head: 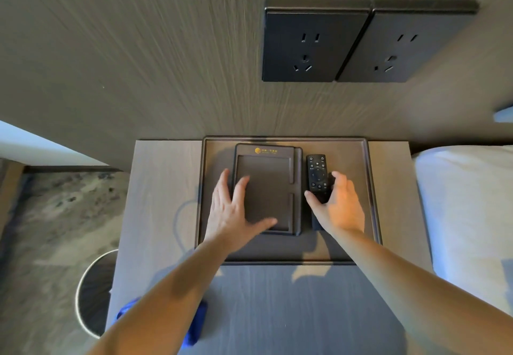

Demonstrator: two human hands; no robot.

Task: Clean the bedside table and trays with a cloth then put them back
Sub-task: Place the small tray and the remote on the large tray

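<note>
Tray [358, 215] being emptied for wiping, prob.
In it: remote [316, 171] gripped by curled R hand [340, 207]; notepad holder [266, 188] pressed under flat, spread L hand [230, 210].

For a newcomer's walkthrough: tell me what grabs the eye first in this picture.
Two bare hands fill the middle. The left hand lies spread on a dark memo pad holder and the right hand grips a black remote control, both inside a large dark tray at the back of the bedside table. Above, two black wall sockets stand out on the wood-grain wall. A blue cloth lies at the table's near edge, partly under the left forearm.
</note>
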